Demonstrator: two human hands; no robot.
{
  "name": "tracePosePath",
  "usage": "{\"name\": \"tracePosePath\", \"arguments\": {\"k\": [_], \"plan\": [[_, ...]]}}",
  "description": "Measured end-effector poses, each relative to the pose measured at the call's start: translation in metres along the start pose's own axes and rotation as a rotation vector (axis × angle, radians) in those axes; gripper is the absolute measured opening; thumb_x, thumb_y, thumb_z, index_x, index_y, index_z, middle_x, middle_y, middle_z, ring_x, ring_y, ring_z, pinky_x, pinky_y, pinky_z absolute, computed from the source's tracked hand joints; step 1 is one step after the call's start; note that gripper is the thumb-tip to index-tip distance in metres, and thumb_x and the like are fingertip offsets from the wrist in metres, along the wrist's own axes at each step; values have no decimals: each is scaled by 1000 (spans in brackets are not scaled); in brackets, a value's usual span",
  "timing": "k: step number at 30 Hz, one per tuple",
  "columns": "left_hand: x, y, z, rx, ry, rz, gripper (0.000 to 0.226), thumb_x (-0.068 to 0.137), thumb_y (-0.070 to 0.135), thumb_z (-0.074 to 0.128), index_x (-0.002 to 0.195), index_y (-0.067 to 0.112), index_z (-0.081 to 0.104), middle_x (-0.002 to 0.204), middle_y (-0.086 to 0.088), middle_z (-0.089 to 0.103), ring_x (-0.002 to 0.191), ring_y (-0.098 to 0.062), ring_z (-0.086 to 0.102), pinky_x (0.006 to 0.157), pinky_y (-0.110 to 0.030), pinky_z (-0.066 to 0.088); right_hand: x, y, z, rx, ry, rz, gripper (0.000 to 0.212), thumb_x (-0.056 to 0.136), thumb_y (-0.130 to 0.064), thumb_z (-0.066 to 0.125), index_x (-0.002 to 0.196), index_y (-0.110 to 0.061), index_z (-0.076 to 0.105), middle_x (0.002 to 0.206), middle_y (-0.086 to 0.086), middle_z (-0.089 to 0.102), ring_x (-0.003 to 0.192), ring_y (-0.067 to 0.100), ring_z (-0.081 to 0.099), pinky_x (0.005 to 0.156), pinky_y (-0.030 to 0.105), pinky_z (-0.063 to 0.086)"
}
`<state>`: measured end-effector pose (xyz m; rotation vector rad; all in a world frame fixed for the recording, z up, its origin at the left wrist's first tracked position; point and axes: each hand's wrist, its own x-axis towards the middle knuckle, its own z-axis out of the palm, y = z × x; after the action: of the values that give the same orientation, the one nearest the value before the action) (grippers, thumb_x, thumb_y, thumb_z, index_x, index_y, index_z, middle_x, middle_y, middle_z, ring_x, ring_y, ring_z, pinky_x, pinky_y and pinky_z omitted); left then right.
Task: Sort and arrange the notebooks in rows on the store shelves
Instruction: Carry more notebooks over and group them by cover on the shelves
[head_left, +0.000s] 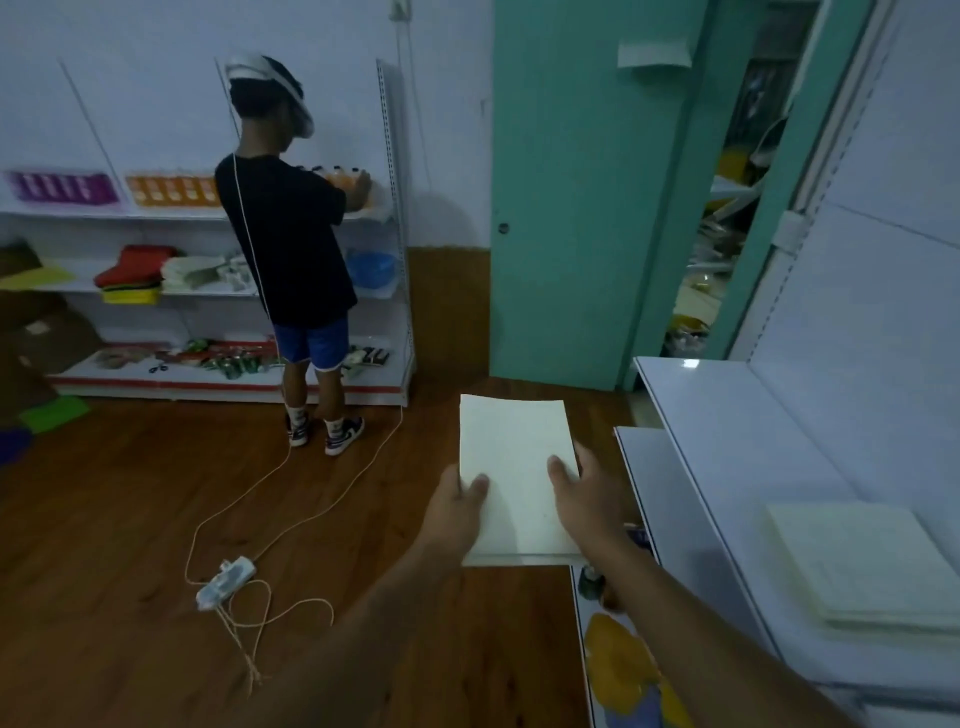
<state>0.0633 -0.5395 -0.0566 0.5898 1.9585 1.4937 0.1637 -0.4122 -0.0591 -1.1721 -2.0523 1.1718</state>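
Note:
I hold a thin stack of pale cream notebooks (514, 467) flat in front of me, above the wooden floor. My left hand (457, 506) grips its left edge, thumb on top. My right hand (587, 493) grips the right edge, thumb on the cover. To my right stands a white store shelf unit (727, 415) with tiered boards. A second stack of cream notebooks (862, 561) lies on its upper board at the right.
Another person (291, 234) stands at a white wall shelf (182, 215) far left, handling goods. A power strip (226, 582) and cords lie on the floor. A teal door (571, 208) stands ahead. Coloured items (623, 665) sit on the lowest shelf board.

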Motion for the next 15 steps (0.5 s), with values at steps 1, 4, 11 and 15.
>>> {"name": "tracePosePath", "arguments": {"k": [1, 4, 11, 15], "plan": [[17, 3, -4, 6, 5, 8, 37, 99, 38, 44, 132, 21, 39, 125, 3, 53, 106, -17, 57, 87, -33, 51, 17, -3, 8, -16, -6, 18, 55, 95, -50, 43, 142, -21, 38, 143, 2, 48, 129, 24, 47, 102, 41, 43], [72, 9, -10, 7, -13, 28, 38, 99, 37, 43, 133, 21, 38, 125, 4, 53, 104, -14, 57, 81, -27, 50, 66, -11, 27, -39, -20, 63, 58, 96, -51, 40, 143, -18, 36, 144, 4, 45, 131, 26, 45, 100, 39, 42], [221, 36, -7, 56, -277, 126, 60, 95, 42, 50, 144, 33, 17, 140, 13, 37, 130, -16, 39, 107, -40, 40, 201, -30, 51, 19, 116, 163, 54, 95, -48, 42, 136, -13, 43, 135, 7, 53, 120, 26, 52, 96, 38, 44], [292, 56, 19, 115, -436, 172, 62, 94, 40, 54, 142, 36, 14, 139, 14, 38, 128, -14, 42, 106, -40, 44, 258, -25, 35, 52, 229, 232, 51, 92, -51, 44, 128, -16, 49, 121, 3, 59, 107, 20, 57, 89, 36, 50]]}}
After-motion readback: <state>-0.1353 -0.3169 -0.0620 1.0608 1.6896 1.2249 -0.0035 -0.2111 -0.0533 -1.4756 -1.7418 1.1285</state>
